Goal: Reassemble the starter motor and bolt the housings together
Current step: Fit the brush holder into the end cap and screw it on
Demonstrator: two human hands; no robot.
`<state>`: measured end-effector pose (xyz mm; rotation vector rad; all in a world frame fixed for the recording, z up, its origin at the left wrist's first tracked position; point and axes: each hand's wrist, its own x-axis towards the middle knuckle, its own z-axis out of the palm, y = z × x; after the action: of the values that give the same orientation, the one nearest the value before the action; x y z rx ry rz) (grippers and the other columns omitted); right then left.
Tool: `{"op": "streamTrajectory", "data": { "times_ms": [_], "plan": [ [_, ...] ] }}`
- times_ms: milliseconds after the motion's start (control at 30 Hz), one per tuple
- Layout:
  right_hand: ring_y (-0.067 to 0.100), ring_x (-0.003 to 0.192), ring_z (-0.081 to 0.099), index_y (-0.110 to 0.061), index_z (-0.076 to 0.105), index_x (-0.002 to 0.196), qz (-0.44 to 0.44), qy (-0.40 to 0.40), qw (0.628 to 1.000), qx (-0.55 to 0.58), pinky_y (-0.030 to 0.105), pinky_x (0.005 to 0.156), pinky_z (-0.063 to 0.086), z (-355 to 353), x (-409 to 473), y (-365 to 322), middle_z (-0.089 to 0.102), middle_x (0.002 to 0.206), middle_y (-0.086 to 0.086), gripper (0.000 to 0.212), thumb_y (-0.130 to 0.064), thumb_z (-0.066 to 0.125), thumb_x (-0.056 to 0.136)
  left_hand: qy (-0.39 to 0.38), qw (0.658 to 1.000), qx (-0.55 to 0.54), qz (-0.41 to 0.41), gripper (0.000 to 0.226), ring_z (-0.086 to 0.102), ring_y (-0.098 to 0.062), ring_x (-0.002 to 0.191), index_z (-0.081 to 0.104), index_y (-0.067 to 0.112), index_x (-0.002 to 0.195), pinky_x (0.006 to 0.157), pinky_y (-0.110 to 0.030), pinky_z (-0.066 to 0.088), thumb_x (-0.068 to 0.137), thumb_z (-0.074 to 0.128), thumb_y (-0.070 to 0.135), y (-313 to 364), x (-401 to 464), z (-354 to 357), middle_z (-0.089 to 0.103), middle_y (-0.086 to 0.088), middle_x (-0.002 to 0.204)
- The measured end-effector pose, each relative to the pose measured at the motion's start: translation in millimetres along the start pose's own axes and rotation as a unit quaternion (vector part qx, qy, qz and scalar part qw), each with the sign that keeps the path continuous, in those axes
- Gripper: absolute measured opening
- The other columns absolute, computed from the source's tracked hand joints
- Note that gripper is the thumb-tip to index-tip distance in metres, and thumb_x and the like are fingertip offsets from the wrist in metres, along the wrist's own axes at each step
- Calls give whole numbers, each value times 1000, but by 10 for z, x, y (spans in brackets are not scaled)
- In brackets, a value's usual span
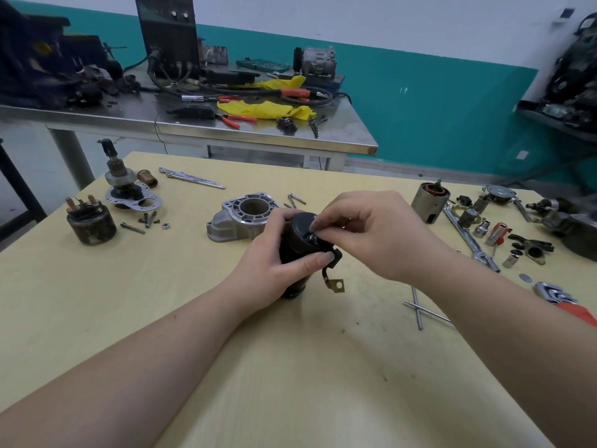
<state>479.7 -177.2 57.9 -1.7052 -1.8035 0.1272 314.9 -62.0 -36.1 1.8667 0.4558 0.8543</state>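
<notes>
The left hand (274, 257) grips the heavy, rigid black cylindrical motor body (298, 244) by its side wall; the right hand (361, 227) pinches something small at its top, unidentifiable.

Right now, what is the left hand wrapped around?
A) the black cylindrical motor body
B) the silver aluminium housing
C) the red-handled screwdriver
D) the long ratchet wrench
A: the left hand grips the black motor body upright on the table, while the right hand works at its top.
</notes>
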Motion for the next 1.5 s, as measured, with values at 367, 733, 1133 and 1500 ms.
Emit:
{"op": "streamTrajectory", "data": {
  "times_ms": [367, 733, 1133, 1500],
  "plan": [
    [2, 90, 63, -26, 80, 98, 42, -4, 999, 2, 8, 75, 45, 58, 8, -126, 69, 93, -16, 8, -19, 77, 95, 1, 1000, -6, 4, 60, 70, -3, 109, 51, 42, 127, 87, -11, 50, 81, 85, 56, 4, -2, 0, 72, 22, 117],
    [-2, 72, 69, -27, 79, 83, 204, 82, 948, 232, 13, 57, 53, 324, -32, -110, 75, 78, -12, 9, -22, 84, 89, 5, 1000, -15, 3, 60, 70, -1, 110, 50, 46, 126, 86, -12, 51, 79, 84, 59, 19, -3, 2, 72, 25, 118],
    [0, 67, 67, -28, 77, 82, 186, 124, 950, 218, 14, 56, 51, 400, -56, -125, 72, 73, -12, 14, -18, 78, 91, 1, 1000, -22, 5, 62, 71, -5, 113, 51, 42, 128, 89, -15, 52, 79, 86, 59, 17, -9, 5, 73, 21, 119],
    [0, 66, 66, -24, 75, 81, 200, 120, 946, 226, 16, 56, 52, 396, -63, -104, 72, 73, -8, 14, -17, 76, 93, 1, 1000, -13, 8, 58, 70, -4, 110, 51, 47, 125, 87, -13, 51, 80, 86, 59, 2, 0, -1, 73, 20, 117]
  ]
}}
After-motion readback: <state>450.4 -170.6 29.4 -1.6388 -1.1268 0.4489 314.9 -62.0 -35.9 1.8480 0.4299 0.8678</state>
